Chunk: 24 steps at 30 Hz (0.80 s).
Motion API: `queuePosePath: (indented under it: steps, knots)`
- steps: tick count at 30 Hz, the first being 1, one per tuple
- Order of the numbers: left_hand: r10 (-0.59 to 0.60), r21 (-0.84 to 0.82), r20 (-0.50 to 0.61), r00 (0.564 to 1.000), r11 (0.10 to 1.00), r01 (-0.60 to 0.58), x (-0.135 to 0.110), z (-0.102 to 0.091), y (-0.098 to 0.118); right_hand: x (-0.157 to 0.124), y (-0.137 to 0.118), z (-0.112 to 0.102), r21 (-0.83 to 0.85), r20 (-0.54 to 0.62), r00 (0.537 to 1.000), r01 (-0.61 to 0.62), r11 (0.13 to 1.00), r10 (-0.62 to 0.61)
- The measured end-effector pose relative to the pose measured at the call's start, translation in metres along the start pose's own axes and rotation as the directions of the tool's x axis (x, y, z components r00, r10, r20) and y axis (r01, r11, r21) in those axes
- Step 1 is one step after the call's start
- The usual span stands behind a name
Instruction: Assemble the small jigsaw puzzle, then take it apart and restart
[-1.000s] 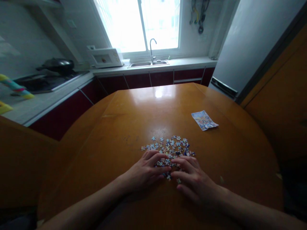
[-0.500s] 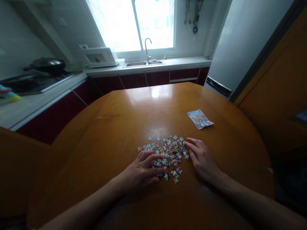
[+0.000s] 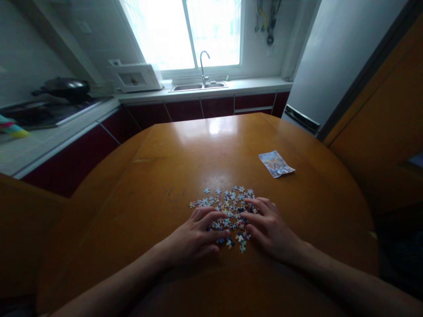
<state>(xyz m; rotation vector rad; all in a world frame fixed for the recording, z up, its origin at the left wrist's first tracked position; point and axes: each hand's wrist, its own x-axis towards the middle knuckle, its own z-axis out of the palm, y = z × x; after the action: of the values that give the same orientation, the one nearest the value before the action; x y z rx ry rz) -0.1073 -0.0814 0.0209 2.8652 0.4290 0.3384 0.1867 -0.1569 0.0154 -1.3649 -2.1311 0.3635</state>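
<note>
Several small loose jigsaw pieces [image 3: 228, 203] lie scattered on a glossy round wooden table [image 3: 185, 167]. My left hand [image 3: 196, 235] rests flat on the table at the left edge of the scatter, fingers stretched out and touching pieces. My right hand [image 3: 269, 226] lies at the right edge of the scatter, fingers spread and slightly curled over the nearest pieces. Neither hand visibly holds a piece. A small colourful printed card [image 3: 276, 164] lies on the table farther off to the right.
Behind the table runs a kitchen counter with red cabinets, a sink with tap [image 3: 198, 86], a white microwave [image 3: 137, 78] and a black wok [image 3: 64, 87] on the stove. A grey fridge [image 3: 330, 66] stands at the right, beside orange-brown panels.
My right hand went out to the right side of the pieces, then came back in toward the middle of the scatter. My left hand has hardly moved.
</note>
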Motion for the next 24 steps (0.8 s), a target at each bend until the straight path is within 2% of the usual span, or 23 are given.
queuePosePath:
  steps: [4,11,15,17,20,22,24]
  knots:
    - [-0.001,-0.007,-0.001,1.0,1.0,0.001,0.001,-0.001,0.0,-0.002,-0.008,0.001,-0.042,0.07,0.992,0.109,0.993,-0.106]
    - [-0.017,-0.025,-0.026,1.0,1.0,0.017,0.001,0.001,0.0,-0.003,-0.007,0.002,-0.06,0.039,0.996,0.085,0.995,-0.083]
    - [-0.104,-0.007,-0.125,0.987,0.995,0.104,0.0,0.004,-0.004,-0.002,-0.006,0.001,-0.056,0.034,0.997,0.068,0.996,-0.066]
    - [-0.198,-0.032,-0.212,0.957,0.98,0.196,0.001,0.005,-0.009,-0.002,-0.006,0.002,-0.054,0.052,0.996,0.079,0.995,-0.076]
    - [-0.358,-0.1,-0.329,0.874,0.933,0.345,0.002,0.005,-0.02,-0.001,-0.003,0.002,-0.044,0.037,0.998,0.06,0.997,-0.058]
    - [-0.44,-0.126,-0.353,0.825,0.897,0.424,0.001,0.005,-0.03,0.001,0.002,0.002,-0.037,-0.018,1.0,0.002,0.999,-0.002]
    - [-0.511,-0.111,-0.33,0.793,0.856,0.505,-0.001,0.006,-0.039,0.002,0.009,0.003,-0.022,-0.073,0.995,-0.065,0.998,0.063]
